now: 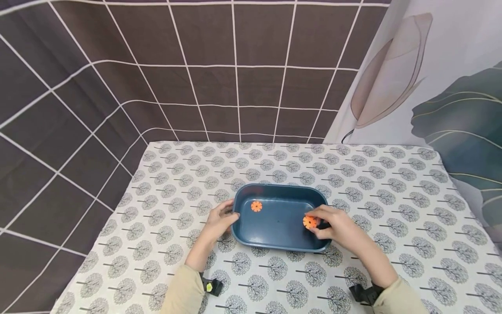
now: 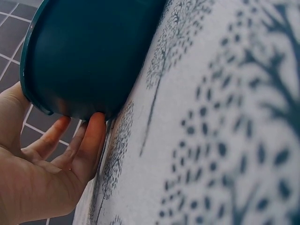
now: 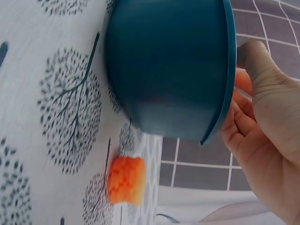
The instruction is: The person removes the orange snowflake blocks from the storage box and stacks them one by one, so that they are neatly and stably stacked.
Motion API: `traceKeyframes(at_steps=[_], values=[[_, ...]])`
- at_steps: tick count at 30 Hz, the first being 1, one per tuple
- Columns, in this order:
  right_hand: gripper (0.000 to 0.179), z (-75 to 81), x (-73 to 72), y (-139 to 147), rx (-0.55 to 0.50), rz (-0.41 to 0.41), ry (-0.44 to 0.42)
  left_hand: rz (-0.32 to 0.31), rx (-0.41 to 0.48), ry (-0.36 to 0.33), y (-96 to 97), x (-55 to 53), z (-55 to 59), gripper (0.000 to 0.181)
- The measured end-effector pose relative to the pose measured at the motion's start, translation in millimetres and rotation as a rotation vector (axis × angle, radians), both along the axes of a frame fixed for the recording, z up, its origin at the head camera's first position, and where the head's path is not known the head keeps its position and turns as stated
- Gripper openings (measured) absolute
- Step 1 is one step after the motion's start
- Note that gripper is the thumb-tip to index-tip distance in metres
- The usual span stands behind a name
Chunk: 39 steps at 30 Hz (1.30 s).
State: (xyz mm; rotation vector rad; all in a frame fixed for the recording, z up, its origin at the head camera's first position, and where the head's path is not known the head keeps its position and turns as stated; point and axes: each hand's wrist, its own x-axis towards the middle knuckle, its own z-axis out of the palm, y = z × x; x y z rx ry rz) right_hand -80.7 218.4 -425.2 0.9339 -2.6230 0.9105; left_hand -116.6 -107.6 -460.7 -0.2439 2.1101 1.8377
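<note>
A dark blue plastic basin (image 1: 274, 247) sits on the cloth. My left hand (image 1: 220, 221) grips its left end, thumb at the rim and fingers against the outer wall, as the left wrist view also shows. Over the right end of the basin, my right hand (image 1: 336, 224) pinches an orange notched disc (image 1: 310, 222) between thumb and fingers. Another orange notched disc (image 1: 256, 206) lies on the basin floor toward the back left. In the right wrist view, an orange stack of notched pieces (image 3: 127, 180) stands on the cloth outside the basin; the right hand's fingertips are hidden behind the rim.
A white cloth with tree prints (image 1: 188, 183) covers the table. Dark curtain with a white grid (image 1: 204, 87) hangs behind and at the left. A pale leaf-patterned curtain (image 1: 392, 83) hangs at the right, with a thin black cable (image 1: 347, 136) at its foot.
</note>
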Motion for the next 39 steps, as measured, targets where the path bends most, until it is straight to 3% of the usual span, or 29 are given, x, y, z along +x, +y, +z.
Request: traceKeyframes(at_steps=[8, 20, 34, 39], values=[[0.037, -2.0, 4.6, 14, -0.024, -0.014, 0.070, 0.001, -0.001, -0.003, -0.3, -1.0, -1.8, 0.056], [0.041, -1.0, 15.0, 33, -0.085, -0.116, 0.086, -0.001, 0.008, 0.016, -0.1, 0.3, -1.9, 0.056], [0.041, -6.7, 18.2, 47, -0.045, -0.170, 0.073, -0.006, 0.000, 0.003, -1.1, -0.5, -2.2, 0.057], [0.042, -11.8, 18.1, 52, -0.032, -0.172, 0.075, -0.013, 0.001, 0.004, 0.0, 2.5, 8.2, 0.057]])
